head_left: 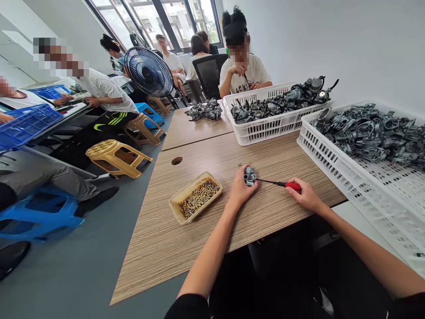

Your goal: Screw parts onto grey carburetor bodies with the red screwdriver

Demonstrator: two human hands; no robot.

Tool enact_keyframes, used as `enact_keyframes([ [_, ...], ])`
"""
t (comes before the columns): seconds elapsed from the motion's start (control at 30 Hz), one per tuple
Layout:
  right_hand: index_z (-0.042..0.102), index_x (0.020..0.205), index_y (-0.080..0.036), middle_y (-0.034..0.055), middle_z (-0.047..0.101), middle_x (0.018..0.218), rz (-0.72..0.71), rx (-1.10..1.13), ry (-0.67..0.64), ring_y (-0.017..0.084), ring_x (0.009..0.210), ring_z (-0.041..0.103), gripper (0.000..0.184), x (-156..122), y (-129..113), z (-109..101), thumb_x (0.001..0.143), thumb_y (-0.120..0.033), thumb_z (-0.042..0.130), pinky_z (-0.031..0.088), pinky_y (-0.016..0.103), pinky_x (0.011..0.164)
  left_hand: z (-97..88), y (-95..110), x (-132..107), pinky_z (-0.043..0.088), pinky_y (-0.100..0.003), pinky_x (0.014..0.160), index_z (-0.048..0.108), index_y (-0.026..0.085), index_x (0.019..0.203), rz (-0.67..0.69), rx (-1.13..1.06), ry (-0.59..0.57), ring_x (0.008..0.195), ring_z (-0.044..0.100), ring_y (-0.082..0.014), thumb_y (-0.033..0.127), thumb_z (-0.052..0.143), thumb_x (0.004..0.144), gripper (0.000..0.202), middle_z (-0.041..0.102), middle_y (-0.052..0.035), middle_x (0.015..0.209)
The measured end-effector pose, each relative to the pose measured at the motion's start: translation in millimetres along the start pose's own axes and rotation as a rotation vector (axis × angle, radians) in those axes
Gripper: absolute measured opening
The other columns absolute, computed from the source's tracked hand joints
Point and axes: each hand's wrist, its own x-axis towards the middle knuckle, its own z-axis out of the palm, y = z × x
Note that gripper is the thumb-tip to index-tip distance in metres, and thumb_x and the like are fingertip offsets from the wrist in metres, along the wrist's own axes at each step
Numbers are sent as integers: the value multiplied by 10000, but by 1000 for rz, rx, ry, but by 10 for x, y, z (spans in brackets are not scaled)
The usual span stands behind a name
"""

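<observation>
My left hand [241, 188] is closed around a small grey metal carburetor [250, 176], holding it on the wooden table [195, 157]. In my right hand [307, 195] is the red handle of a screwdriver [294, 186]. Its dark shaft points left, and the tip meets the side of the carburetor; whether it sits in a screw is too small to tell. Left of my left hand stands a cream plastic tub [182, 219] holding many small brass-coloured parts [200, 199]. A couple of tiny loose pieces lie just beyond the carburetor.
Two white slatted crates, one at the far right of the table [262, 133] and one beside me [345, 170], hold piled carburetors. More carburetors [206, 110] lie at the back. A person [245, 71] works opposite; a fan [148, 71] and stools [116, 155] stand left.
</observation>
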Motion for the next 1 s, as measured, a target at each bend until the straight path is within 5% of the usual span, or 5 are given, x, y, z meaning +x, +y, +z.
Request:
enact_keyframes([
  [1.0, 619, 917, -236, 2, 607, 756, 2, 52, 1, 200, 677, 567, 279, 4, -1, 10, 974, -509, 609, 454, 327, 664, 8, -17, 6, 526, -433, 1129, 497, 242, 1474, 29, 13, 18, 1276, 646, -282, 263, 766, 828, 700, 654, -116, 1375],
])
